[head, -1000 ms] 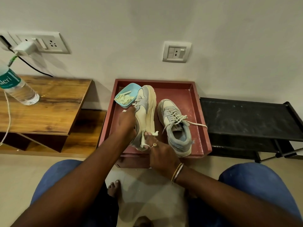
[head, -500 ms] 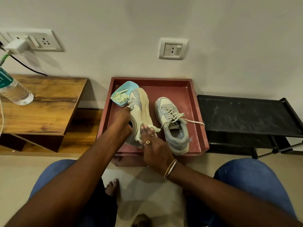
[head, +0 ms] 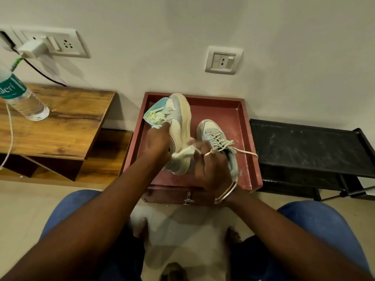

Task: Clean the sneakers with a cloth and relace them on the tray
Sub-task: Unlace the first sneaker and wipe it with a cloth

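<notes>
Right hand (head: 211,166): fingers curled round a pale cloth (head: 185,153) and pressing it to the tipped sneaker; the fingertips are blurred, so their exact lie cannot be told. A ring (head: 212,152) and a bangle (head: 227,192) show on it.
Left hand (head: 157,145): at nine o'clock of the right hand, back to the camera, gripping the tipped sneaker's upper; most fingers are hidden behind the shoe.
Cloth: bunched between the two hands, touching the sneaker's heel end.
Tipped sneaker (head: 180,124): unlaced, lying on its side with the cream sole turned to three o'clock, toe at twelve o'clock, in the left half of the tray.
Laced sneaker (head: 215,138): upright on the tray at three o'clock of the tipped one, just beside it, its heel partly hidden by the right hand; one lace end (head: 246,152) trails toward the tray's right wall.
Bowl (head: 155,115): light blue, holding a loose pale lace, at the tray's ten o'clock corner, touching the tipped sneaker's toe.
Tray (head: 246,128): dark red, square, on a small drawer unit against the wall.
Wooden table (head: 60,126): at nine o'clock of the tray, with a tilted-looking water bottle (head: 23,98) on it.
Charger (head: 32,48): plugged into the wall socket above the table.
Black rack (head: 304,147): at three o'clock, just beside the tray.
</notes>
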